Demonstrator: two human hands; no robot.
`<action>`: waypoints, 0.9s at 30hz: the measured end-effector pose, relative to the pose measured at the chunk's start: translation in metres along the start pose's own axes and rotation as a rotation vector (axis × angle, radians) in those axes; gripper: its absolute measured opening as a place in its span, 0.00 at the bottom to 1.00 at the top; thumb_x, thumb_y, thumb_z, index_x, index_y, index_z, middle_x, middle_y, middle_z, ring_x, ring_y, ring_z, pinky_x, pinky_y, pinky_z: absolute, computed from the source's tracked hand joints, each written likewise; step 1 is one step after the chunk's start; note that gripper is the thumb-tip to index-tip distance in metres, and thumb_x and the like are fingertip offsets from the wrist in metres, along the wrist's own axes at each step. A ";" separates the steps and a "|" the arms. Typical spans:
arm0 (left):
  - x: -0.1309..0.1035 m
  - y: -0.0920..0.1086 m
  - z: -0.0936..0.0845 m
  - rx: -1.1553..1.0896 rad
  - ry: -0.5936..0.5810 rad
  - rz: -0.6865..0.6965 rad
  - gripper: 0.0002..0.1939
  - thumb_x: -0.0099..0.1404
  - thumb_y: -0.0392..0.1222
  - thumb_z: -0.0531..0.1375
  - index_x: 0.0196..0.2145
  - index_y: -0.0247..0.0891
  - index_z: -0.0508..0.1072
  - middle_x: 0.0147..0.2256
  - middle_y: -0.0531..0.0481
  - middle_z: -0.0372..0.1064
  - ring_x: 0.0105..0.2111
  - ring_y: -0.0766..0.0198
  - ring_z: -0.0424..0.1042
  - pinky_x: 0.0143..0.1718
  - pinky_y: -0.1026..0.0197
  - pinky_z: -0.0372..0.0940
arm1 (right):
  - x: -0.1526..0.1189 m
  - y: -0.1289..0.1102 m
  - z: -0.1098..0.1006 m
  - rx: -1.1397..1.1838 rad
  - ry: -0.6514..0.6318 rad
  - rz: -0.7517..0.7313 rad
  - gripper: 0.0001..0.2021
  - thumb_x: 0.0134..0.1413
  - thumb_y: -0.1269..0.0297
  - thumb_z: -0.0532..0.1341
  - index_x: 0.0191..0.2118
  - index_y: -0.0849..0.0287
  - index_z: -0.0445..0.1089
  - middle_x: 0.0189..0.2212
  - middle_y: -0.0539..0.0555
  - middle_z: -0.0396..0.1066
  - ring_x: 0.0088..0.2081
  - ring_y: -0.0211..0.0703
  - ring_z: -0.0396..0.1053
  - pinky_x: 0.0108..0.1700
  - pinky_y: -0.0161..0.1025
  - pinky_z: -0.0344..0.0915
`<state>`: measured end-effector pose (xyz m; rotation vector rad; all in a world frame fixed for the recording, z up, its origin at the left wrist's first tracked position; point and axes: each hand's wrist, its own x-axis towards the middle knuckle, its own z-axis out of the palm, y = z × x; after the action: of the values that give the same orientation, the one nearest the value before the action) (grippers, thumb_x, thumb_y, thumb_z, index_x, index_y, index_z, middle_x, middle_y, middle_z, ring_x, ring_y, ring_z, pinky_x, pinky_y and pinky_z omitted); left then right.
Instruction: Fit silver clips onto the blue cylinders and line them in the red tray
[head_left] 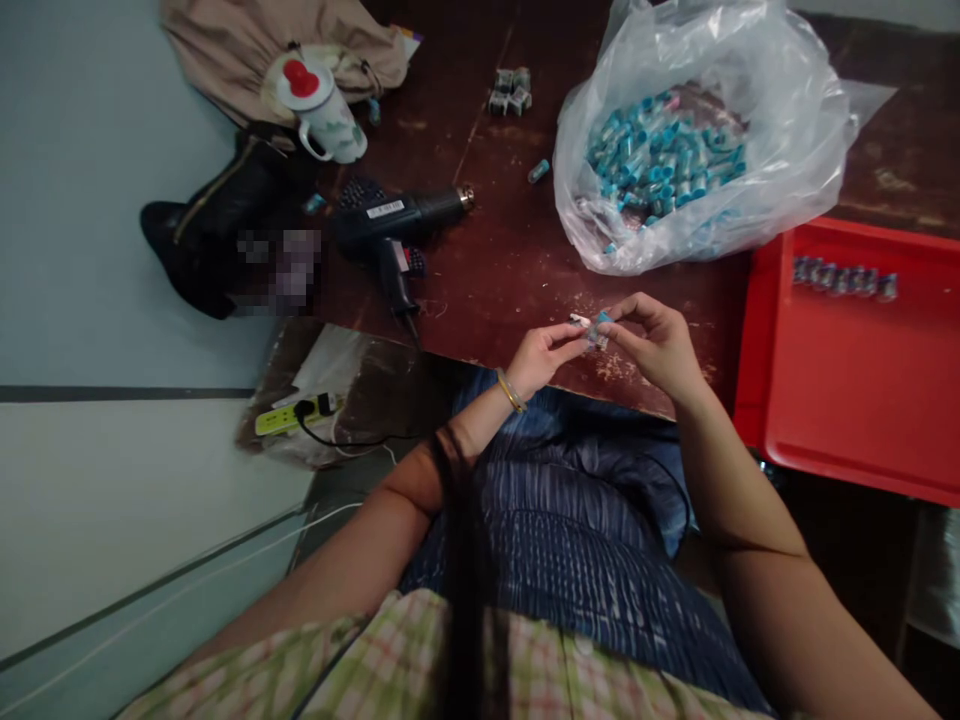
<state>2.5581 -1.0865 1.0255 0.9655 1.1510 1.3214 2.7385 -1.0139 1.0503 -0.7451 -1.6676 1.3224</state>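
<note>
Both hands meet over the table's front edge at a small clear tube with a blue end (pixel 602 318). My left hand (pixel 538 358), with a yellow bangle at the wrist, pinches the clear side between thumb and fingertips. From the other side, my right hand (pixel 660 345) has thumb and forefinger closed at the blue end. Part of the tube is hidden by the fingertips, and its fine details are too small to make out. Beyond the hands, a clear plastic bag (pixel 795 170) lies open, with many similar blue-ended tubes (pixel 667 165) heaped inside.
A red tray (pixel 862 380) at the right holds a row of small clear pieces (pixel 844 278). To the left lie a heat gun (pixel 397 220), a lidded mug (pixel 330 115) and a black bag (pixel 225 210). One loose tube (pixel 538 171) and a small cluster of pieces (pixel 510 92) sit farther back.
</note>
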 end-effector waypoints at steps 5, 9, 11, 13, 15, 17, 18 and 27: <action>-0.012 -0.005 0.008 -0.205 -0.025 -0.270 0.04 0.69 0.37 0.72 0.40 0.35 0.86 0.33 0.49 0.81 0.32 0.67 0.75 0.38 0.63 0.67 | -0.022 0.017 0.001 -0.098 -0.016 0.038 0.15 0.57 0.47 0.75 0.37 0.52 0.78 0.40 0.52 0.83 0.43 0.49 0.79 0.52 0.48 0.74; -0.020 -0.005 0.014 -0.268 -0.010 -0.323 0.08 0.68 0.41 0.73 0.42 0.33 0.84 0.34 0.48 0.80 0.32 0.66 0.75 0.37 0.62 0.70 | -0.037 0.021 0.000 -0.226 -0.013 -0.018 0.11 0.59 0.49 0.74 0.36 0.50 0.80 0.45 0.52 0.84 0.52 0.56 0.79 0.66 0.59 0.64; -0.022 -0.005 0.016 -0.267 -0.018 -0.311 0.10 0.67 0.41 0.74 0.43 0.33 0.84 0.35 0.48 0.80 0.32 0.65 0.75 0.35 0.62 0.70 | -0.041 0.020 0.001 -0.222 -0.015 -0.035 0.11 0.61 0.49 0.72 0.35 0.49 0.80 0.45 0.51 0.85 0.53 0.57 0.79 0.69 0.61 0.60; -0.023 -0.006 0.018 -0.247 -0.022 -0.298 0.11 0.66 0.42 0.75 0.44 0.34 0.85 0.36 0.47 0.80 0.32 0.65 0.75 0.35 0.60 0.70 | -0.043 0.018 0.001 -0.224 -0.015 -0.048 0.10 0.62 0.50 0.72 0.34 0.48 0.80 0.45 0.50 0.85 0.53 0.56 0.79 0.72 0.61 0.56; -0.023 -0.007 0.019 -0.228 -0.017 -0.297 0.11 0.66 0.43 0.75 0.43 0.36 0.85 0.36 0.47 0.81 0.32 0.64 0.75 0.36 0.59 0.70 | -0.042 0.017 -0.001 -0.232 -0.027 -0.044 0.09 0.62 0.51 0.72 0.33 0.47 0.80 0.46 0.49 0.85 0.53 0.56 0.79 0.74 0.61 0.54; -0.023 -0.008 0.019 -0.224 -0.015 -0.307 0.09 0.66 0.44 0.75 0.41 0.37 0.86 0.35 0.48 0.80 0.32 0.64 0.75 0.36 0.59 0.70 | -0.041 0.016 -0.004 -0.242 -0.042 -0.033 0.08 0.62 0.51 0.72 0.33 0.46 0.81 0.47 0.49 0.85 0.54 0.56 0.78 0.73 0.61 0.55; -0.023 -0.008 0.020 -0.226 -0.017 -0.313 0.09 0.66 0.44 0.75 0.41 0.38 0.85 0.35 0.49 0.80 0.31 0.64 0.75 0.35 0.59 0.70 | -0.040 0.016 -0.006 -0.247 -0.048 -0.031 0.08 0.61 0.52 0.72 0.33 0.46 0.81 0.47 0.50 0.85 0.54 0.57 0.78 0.73 0.62 0.56; -0.020 -0.003 0.027 -0.289 -0.071 -0.281 0.23 0.66 0.47 0.76 0.57 0.43 0.81 0.42 0.48 0.82 0.37 0.62 0.77 0.38 0.59 0.71 | -0.061 0.011 0.014 -0.037 0.050 0.077 0.14 0.59 0.49 0.73 0.45 0.48 0.77 0.66 0.54 0.72 0.68 0.56 0.69 0.74 0.55 0.61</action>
<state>2.5866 -1.1039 1.0292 0.6111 0.9687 1.1758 2.7534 -1.0693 1.0226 -0.8648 -1.6418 1.3179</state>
